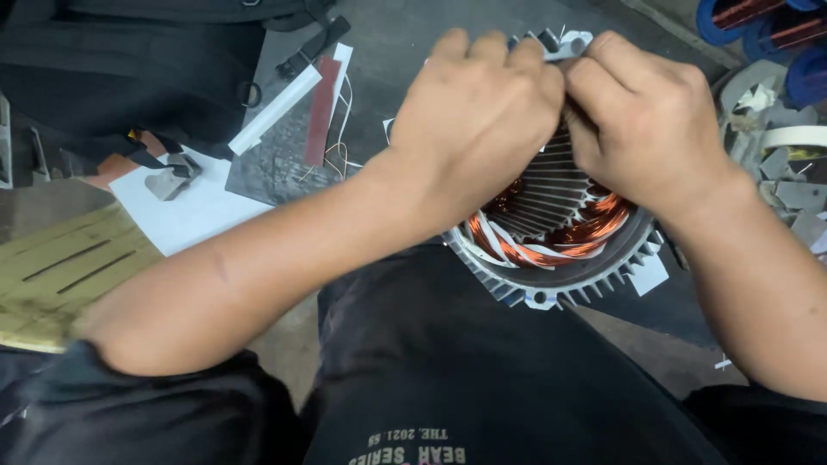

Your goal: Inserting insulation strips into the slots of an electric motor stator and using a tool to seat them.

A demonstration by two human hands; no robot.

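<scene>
Between the person's knees, against dark trousers, sits a finned grey motor stator (551, 288), its copper windings (551, 245) and white insulation strips showing in the bore. Both hands meet at its far rim — the left hand (474, 112) is curled with fingers bent tight, the right hand (642, 120) likewise closed, and together they pinch a small white paper piece (570, 45) at the stator's upper edge. Off to the left on the floor lie a white sheet (194, 215), a dark grey sheet (280, 159) with a white strip (276, 110) and a reddish strip (322, 110) on it — and a yellow wooden board (60, 275).
</scene>
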